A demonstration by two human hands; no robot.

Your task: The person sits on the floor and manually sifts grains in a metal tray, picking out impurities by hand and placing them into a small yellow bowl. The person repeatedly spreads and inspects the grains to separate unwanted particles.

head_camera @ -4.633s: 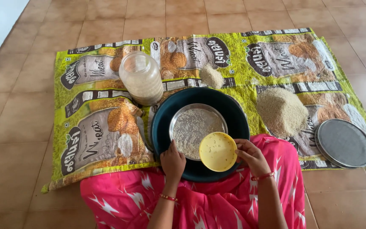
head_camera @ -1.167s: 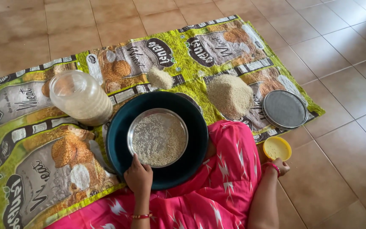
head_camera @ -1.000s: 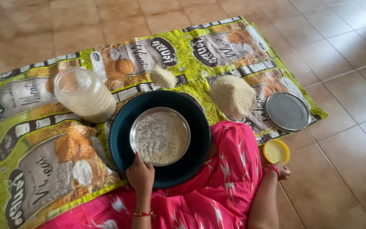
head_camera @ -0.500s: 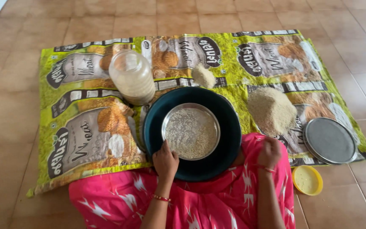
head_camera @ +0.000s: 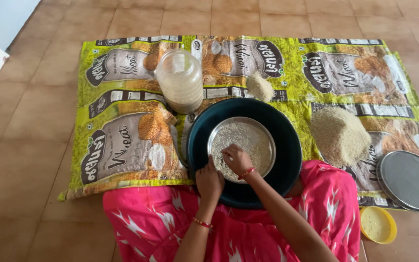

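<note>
Grain fills a round steel sieve (head_camera: 253, 140) resting inside a wide dark-teal basin (head_camera: 287, 160) at the near edge of a green-and-yellow printed sack mat (head_camera: 122, 126) spread on a brown tiled floor (head_camera: 20, 145). A seated person in bright pink cloth (head_camera: 161, 228) works over it: the left hand (head_camera: 209, 182) clasps the sieve's near rim, steadying it, while the right hand (head_camera: 237, 159) lies in the pale kernels with fingers loosely curled, gripping nothing solid. Sorting like this probably goes best with light, spreading strokes of the fingertips and a firm hold on the rim, so the shallow metal pan does not rock and no grain spills over its low lip. A clear ribbed plastic jar (head_camera: 179, 87), part filled, stands just beside the basin's far left. A small heap (head_camera: 260, 87) and a larger, coarse mound of grain (head_camera: 339, 136) sit on the mat's right half. At the right edge lies a second flat sieve (head_camera: 410, 180) with fine grey mesh, and a smooth yellow plastic lid (head_camera: 378, 224) rests on the floor just beside it.
</note>
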